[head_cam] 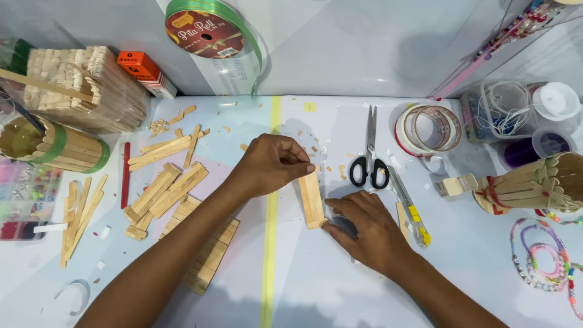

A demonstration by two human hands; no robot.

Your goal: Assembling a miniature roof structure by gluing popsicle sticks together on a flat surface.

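Observation:
A short stack of flat wooden craft sticks (311, 199) lies on the white table, running away from me. My left hand (271, 163) pinches its far end between thumb and fingers. My right hand (365, 226) presses its fingertips against the near end and right side of the sticks. Both forearms reach in from the bottom edge. Small wood offcuts lie scattered around the far end of the sticks.
Black-handled scissors (369, 164) and a yellow-tipped utility knife (410, 209) lie just right of the hands. Tape rolls (428, 129), a stick-built fan shape (534, 185) and bead bracelets (546, 261) sit right. Loose sticks (167, 188), a stick panel (209, 252) and stick bundles (85, 85) lie left.

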